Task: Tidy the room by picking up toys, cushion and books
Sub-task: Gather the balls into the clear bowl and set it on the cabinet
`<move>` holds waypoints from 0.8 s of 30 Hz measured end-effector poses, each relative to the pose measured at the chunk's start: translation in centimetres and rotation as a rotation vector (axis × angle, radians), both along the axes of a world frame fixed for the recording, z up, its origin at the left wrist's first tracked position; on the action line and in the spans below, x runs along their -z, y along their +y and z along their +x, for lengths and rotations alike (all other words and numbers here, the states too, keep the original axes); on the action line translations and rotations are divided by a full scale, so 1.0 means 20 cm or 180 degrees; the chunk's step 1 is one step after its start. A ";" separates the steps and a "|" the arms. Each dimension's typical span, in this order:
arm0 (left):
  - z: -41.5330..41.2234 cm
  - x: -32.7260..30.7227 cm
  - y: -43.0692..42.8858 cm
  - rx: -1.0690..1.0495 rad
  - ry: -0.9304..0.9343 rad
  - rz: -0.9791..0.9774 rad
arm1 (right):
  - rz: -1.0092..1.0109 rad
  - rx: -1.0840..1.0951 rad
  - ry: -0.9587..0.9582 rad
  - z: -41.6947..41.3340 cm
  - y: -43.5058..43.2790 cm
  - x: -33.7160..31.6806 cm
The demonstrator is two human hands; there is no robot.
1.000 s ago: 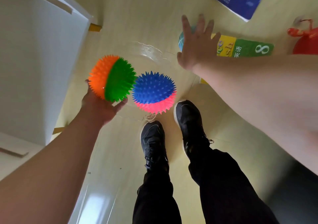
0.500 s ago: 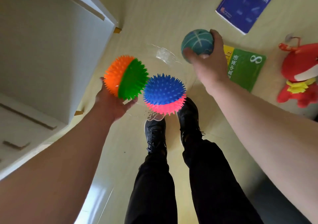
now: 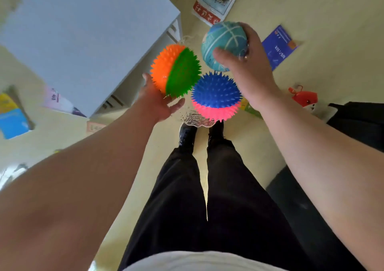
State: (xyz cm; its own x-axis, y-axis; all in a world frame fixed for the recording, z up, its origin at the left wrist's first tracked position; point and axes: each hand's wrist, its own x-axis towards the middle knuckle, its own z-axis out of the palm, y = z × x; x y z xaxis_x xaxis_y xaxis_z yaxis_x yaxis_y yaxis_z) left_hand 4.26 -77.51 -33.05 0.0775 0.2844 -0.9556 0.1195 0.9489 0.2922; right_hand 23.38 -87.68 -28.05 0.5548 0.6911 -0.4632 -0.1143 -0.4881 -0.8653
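My left hand (image 3: 160, 102) cups an orange and green spiky ball (image 3: 175, 71) from below, at chest height. A blue and pink spiky ball (image 3: 216, 96) hangs right beside it, touching it, with crinkled clear plastic (image 3: 193, 121) showing under both; what holds this ball I cannot tell. My right hand (image 3: 247, 67) grips a teal ball with white lines (image 3: 222, 42) just above the blue and pink one. On the floor lie a red and white book (image 3: 216, 0), a blue book (image 3: 278, 46) and a red plush toy (image 3: 304, 98).
A white cabinet (image 3: 83, 37) stands at the left. More books lie on the floor left of it: a blue and yellow book (image 3: 12, 116) and a pale pink book (image 3: 60, 102). A green book (image 3: 252, 109) peeks out under my right wrist. A dark object (image 3: 357, 121) sits at the right.
My right hand took hold of the teal ball on the floor and lifted it beside the spiky balls. The view has risen away from the floor.
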 end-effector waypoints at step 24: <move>-1.81 -1.40 -1.04 -0.2635 -0.0550 0.0662 | 0.0114 -0.3268 -0.0476 -1.75 -0.05 -1.37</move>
